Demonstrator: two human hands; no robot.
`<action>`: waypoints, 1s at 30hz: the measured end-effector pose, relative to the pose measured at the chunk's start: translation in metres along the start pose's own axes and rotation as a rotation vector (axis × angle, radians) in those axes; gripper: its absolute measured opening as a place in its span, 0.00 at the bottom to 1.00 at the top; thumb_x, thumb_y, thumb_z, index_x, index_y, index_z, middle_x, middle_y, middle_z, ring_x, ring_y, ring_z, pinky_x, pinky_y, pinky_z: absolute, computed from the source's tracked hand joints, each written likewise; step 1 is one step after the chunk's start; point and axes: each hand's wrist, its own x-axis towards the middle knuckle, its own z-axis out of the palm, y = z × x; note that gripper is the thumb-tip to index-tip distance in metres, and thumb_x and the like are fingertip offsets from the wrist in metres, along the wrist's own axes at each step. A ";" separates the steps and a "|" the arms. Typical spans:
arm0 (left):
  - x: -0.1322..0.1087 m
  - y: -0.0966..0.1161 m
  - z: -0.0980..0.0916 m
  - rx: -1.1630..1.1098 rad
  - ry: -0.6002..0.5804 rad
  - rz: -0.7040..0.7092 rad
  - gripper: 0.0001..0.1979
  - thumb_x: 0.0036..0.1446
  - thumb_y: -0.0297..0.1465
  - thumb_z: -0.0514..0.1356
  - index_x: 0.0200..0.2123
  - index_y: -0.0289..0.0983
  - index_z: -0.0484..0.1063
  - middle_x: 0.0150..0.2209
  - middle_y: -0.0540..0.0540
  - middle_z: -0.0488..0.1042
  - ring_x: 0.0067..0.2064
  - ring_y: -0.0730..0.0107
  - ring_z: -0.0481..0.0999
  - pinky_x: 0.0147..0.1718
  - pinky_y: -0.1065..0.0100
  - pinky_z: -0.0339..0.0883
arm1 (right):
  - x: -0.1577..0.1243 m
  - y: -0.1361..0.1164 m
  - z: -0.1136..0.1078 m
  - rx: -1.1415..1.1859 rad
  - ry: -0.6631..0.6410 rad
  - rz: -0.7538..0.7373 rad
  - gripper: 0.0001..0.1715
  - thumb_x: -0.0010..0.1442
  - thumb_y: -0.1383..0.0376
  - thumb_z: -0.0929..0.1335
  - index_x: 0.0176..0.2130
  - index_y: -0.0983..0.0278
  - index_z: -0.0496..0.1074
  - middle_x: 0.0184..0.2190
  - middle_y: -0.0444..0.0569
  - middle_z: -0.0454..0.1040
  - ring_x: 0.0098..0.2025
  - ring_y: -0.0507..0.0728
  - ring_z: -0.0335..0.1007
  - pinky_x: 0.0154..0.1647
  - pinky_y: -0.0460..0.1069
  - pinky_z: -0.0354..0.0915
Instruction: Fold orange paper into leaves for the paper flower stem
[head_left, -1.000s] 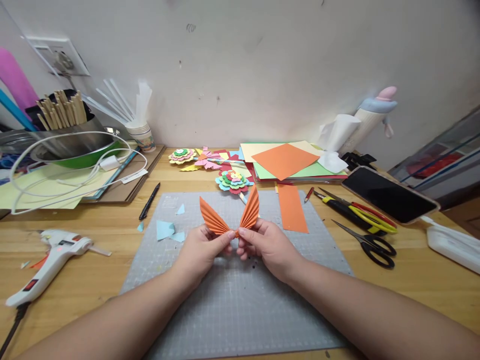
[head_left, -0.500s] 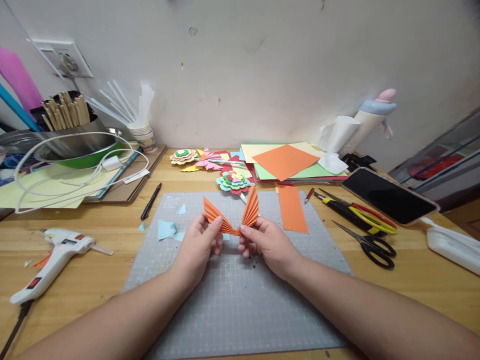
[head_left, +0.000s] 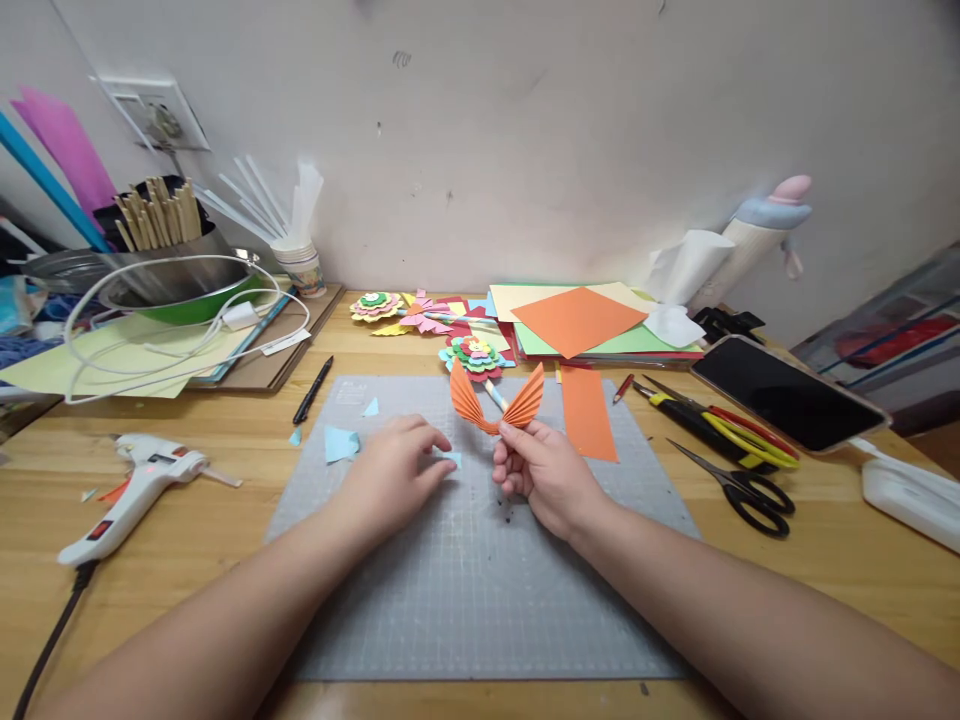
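Observation:
Between the thumb and fingers of my right hand (head_left: 551,475) is a pleated orange paper piece (head_left: 525,397), pinched at its narrow middle. Its two fanned ends spread upward to either side, like wings. My left hand (head_left: 397,470) is low over the grey cutting mat (head_left: 450,620), thumb and forefinger apart. Close to those fingertips lies a light blue paper scrap (head_left: 451,460); whether they touch it I cannot tell. Another blue scrap (head_left: 341,443) rests left of that hand. Behind the pleated piece sits a layered paper flower (head_left: 474,357) on a striped stem.
At left lie a white glue gun (head_left: 139,495) and a black pen (head_left: 313,390). An orange paper strip (head_left: 589,412), black scissors (head_left: 750,492), pliers (head_left: 694,425) and a phone (head_left: 787,390) are at right. Stacked coloured paper (head_left: 577,322) stands by the wall, sticks (head_left: 159,213) at back left.
My left hand has let go of the pleated orange paper and moved down to the left. My right hand alone holds it now, slightly further right. The camera view has shifted a little.

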 end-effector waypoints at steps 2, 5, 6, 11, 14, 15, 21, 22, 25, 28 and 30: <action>-0.001 0.000 0.009 0.022 -0.028 -0.016 0.08 0.50 0.33 0.62 0.36 0.39 0.73 0.36 0.44 0.71 0.41 0.56 0.69 0.41 0.60 0.59 | -0.001 -0.001 0.000 0.007 -0.011 -0.004 0.17 0.51 0.57 0.73 0.28 0.64 0.64 0.20 0.41 0.69 0.18 0.47 0.67 0.15 0.41 0.63; -0.003 0.000 0.017 0.021 -0.056 -0.033 0.06 0.49 0.32 0.63 0.33 0.39 0.72 0.35 0.44 0.70 0.40 0.56 0.69 0.40 0.60 0.60 | -0.002 -0.001 0.000 -0.004 -0.034 -0.001 0.17 0.50 0.57 0.73 0.27 0.65 0.65 0.20 0.41 0.69 0.18 0.47 0.67 0.15 0.42 0.64; -0.004 0.001 0.017 0.010 -0.074 -0.029 0.05 0.49 0.32 0.63 0.31 0.39 0.72 0.35 0.45 0.70 0.40 0.57 0.69 0.40 0.61 0.60 | -0.002 -0.001 0.000 -0.008 -0.040 0.003 0.16 0.50 0.58 0.73 0.27 0.65 0.65 0.19 0.41 0.69 0.18 0.47 0.67 0.15 0.41 0.64; -0.014 0.009 0.009 -0.006 -0.149 -0.006 0.04 0.48 0.31 0.63 0.30 0.40 0.73 0.34 0.45 0.71 0.41 0.57 0.70 0.41 0.61 0.61 | -0.005 -0.001 0.001 -0.007 -0.101 0.064 0.13 0.52 0.61 0.72 0.27 0.66 0.66 0.18 0.41 0.70 0.17 0.48 0.67 0.13 0.40 0.62; -0.025 0.018 -0.006 0.016 -0.101 -0.038 0.05 0.52 0.34 0.61 0.33 0.39 0.72 0.36 0.44 0.72 0.42 0.58 0.70 0.42 0.60 0.61 | -0.006 -0.002 0.002 0.019 -0.163 0.132 0.12 0.54 0.61 0.70 0.27 0.66 0.66 0.19 0.42 0.70 0.17 0.48 0.68 0.13 0.40 0.61; -0.030 0.020 -0.012 0.017 -0.043 -0.074 0.07 0.53 0.36 0.60 0.33 0.39 0.72 0.36 0.44 0.72 0.42 0.59 0.70 0.41 0.61 0.62 | -0.007 -0.003 0.002 0.031 -0.181 0.153 0.12 0.54 0.61 0.70 0.27 0.66 0.66 0.19 0.42 0.70 0.17 0.48 0.68 0.13 0.40 0.61; -0.052 0.015 -0.025 -0.135 0.280 -0.297 0.20 0.54 0.42 0.59 0.47 0.39 0.66 0.34 0.47 0.70 0.34 0.64 0.70 0.32 0.65 0.63 | -0.014 0.000 0.005 0.023 -0.254 0.233 0.13 0.55 0.60 0.70 0.27 0.66 0.66 0.19 0.41 0.70 0.17 0.47 0.68 0.12 0.39 0.59; -0.053 0.013 -0.022 -0.149 0.310 -0.304 0.20 0.54 0.41 0.59 0.48 0.39 0.66 0.34 0.47 0.69 0.34 0.65 0.69 0.32 0.65 0.63 | -0.015 0.001 0.005 0.007 -0.255 0.236 0.13 0.54 0.60 0.70 0.27 0.66 0.66 0.19 0.42 0.70 0.17 0.47 0.68 0.12 0.39 0.59; -0.051 0.012 -0.008 -0.254 0.374 -0.335 0.21 0.50 0.38 0.62 0.47 0.38 0.66 0.34 0.48 0.68 0.33 0.68 0.68 0.31 0.67 0.62 | -0.017 0.003 0.006 -0.033 -0.250 0.213 0.15 0.53 0.58 0.71 0.27 0.66 0.66 0.19 0.42 0.71 0.17 0.48 0.70 0.12 0.39 0.59; -0.043 0.024 0.003 -0.750 0.278 -0.445 0.25 0.49 0.38 0.64 0.49 0.37 0.64 0.36 0.48 0.69 0.29 0.72 0.68 0.26 0.70 0.62 | -0.017 0.005 0.007 -0.071 -0.291 0.132 0.17 0.51 0.55 0.72 0.29 0.65 0.66 0.19 0.41 0.71 0.17 0.49 0.70 0.12 0.40 0.60; -0.035 0.035 0.007 -1.045 0.139 -0.493 0.19 0.49 0.35 0.65 0.44 0.34 0.69 0.37 0.45 0.71 0.32 0.72 0.70 0.28 0.71 0.64 | -0.018 0.004 0.007 -0.111 -0.322 0.060 0.18 0.52 0.53 0.71 0.29 0.65 0.66 0.20 0.41 0.71 0.18 0.50 0.70 0.13 0.41 0.61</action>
